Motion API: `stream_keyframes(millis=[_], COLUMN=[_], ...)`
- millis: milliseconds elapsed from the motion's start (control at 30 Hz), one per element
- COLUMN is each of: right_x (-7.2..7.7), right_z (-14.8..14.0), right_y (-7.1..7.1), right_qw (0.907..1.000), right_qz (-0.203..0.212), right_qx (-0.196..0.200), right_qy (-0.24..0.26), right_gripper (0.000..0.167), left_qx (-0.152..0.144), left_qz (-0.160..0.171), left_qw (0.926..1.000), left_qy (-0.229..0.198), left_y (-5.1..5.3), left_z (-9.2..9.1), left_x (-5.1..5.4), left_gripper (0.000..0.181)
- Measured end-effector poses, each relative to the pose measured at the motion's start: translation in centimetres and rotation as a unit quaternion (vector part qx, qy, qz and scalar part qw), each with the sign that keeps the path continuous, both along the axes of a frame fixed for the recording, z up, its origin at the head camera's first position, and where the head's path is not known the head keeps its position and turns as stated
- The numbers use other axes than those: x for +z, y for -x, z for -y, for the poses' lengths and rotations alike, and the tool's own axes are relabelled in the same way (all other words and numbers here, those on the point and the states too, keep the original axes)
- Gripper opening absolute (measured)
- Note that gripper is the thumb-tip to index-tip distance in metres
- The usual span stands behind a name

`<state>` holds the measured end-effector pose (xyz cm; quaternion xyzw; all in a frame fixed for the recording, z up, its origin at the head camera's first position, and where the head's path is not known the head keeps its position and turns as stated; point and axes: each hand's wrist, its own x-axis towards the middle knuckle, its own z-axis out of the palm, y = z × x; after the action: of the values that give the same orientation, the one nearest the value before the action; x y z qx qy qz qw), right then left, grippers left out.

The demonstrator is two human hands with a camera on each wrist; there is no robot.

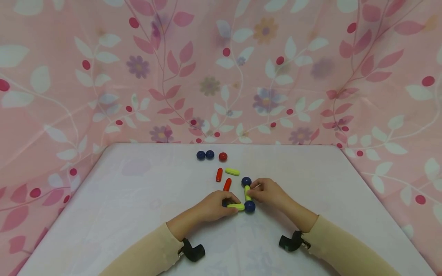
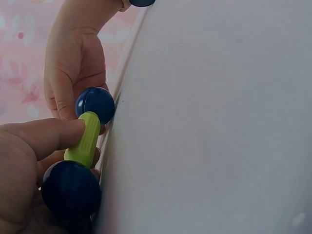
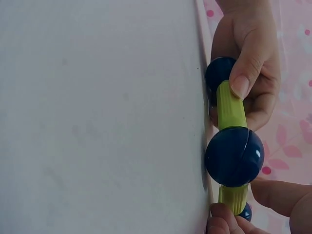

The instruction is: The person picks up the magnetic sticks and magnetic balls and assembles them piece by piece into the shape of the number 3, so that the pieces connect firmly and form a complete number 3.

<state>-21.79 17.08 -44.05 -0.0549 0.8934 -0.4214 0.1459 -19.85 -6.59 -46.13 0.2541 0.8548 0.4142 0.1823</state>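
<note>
one lime rod [image 1: 239, 207] pinched in left hand [image 1: 215, 206], second rod [image 1: 247, 190] in right hand [image 1: 270, 192], fingers curled.

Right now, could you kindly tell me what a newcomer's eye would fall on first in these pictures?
Probably the left hand and right hand over the pale table, each pinching a yellow-green rod, with a dark blue ball between the two rods. Next might come the pink floral cloth behind, then the lone red ball beside two blue balls near the table's far edge.
</note>
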Motion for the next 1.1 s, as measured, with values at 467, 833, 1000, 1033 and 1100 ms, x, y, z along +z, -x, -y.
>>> stream_keyframes(millis=[467,833,1000,1033,1100], right_x=[-0.2,-0.2,-0.3,-0.3,-0.4], right_z=[0.6,0.6,0.6,0.6,0.6], right_y=[0.0,0.1,0.1,0.1,0.1], right_qw=[0.9992,0.9986,0.9983,0.9983,0.9982], right_qz=[0.028,0.041,0.048,0.049,0.05], right_qx=[-0.028,-0.033,-0.032,-0.032,-0.032], right_qy=[-0.008,-0.004,-0.007,-0.008,-0.008], right_gripper=[0.028,0.029,0.028,0.028,0.029], left_qx=[0.001,0.072,0.097,0.1,0.106], left_qz=[0.007,-0.025,-0.035,-0.037,-0.041], left_qw=[0.9997,0.9957,0.9937,0.9935,0.9932], left_qy=[-0.024,-0.052,-0.044,-0.04,-0.028], left_y=[0.5,4.2,6.0,6.3,6.9], left_z=[0.7,1.2,0.8,0.7,0.4], left_x=[0.4,3.4,3.4,3.3,3.0], left_gripper=[0.02,0.025,0.025,0.026,0.027])
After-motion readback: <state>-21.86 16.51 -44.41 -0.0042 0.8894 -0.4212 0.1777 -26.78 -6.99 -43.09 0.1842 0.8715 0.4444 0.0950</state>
